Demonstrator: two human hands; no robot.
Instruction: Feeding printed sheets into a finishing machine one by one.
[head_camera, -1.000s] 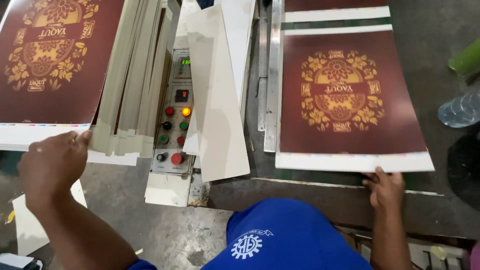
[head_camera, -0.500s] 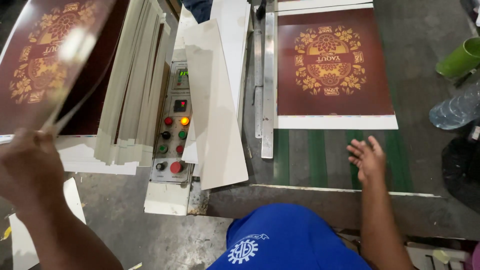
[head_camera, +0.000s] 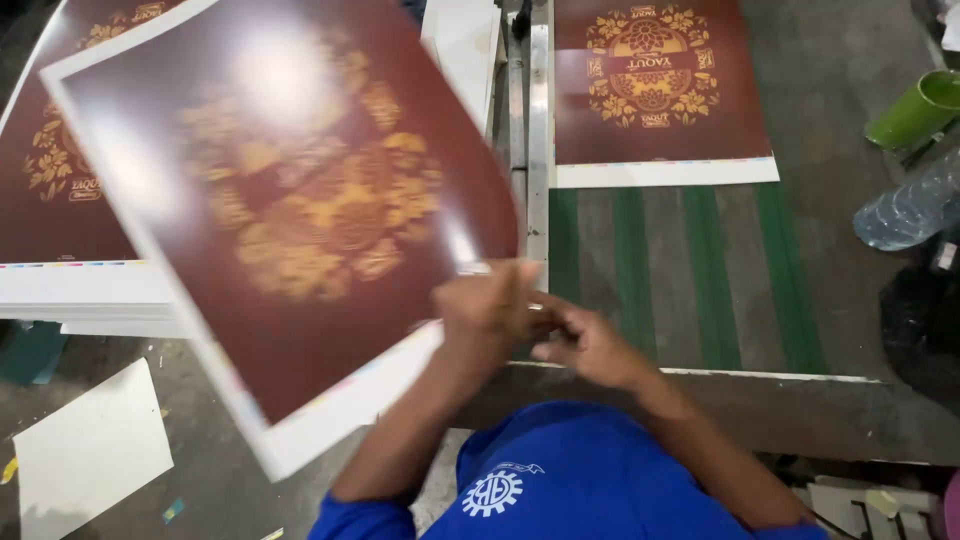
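Observation:
A large maroon printed sheet with a gold ornament and a white margin is lifted and tilted in front of me, blurred. My left hand grips it at its lower right corner. My right hand meets the left hand at that same corner, fingertips at the sheet's edge; whether it grips is hidden. A stack of the same sheets lies at the left, partly covered by the lifted one. Another such sheet lies flat at the far end of the green belts.
A metal guide rail runs along the left side of the belt bed. A green cup and a clear plastic bottle lie at the right. A white card lies on the floor at lower left.
My left hand has swung the top sheet up off the stack and rightward. My right hand left the belt bed and came to the sheet's corner. The sheet on the belts has travelled farther away.

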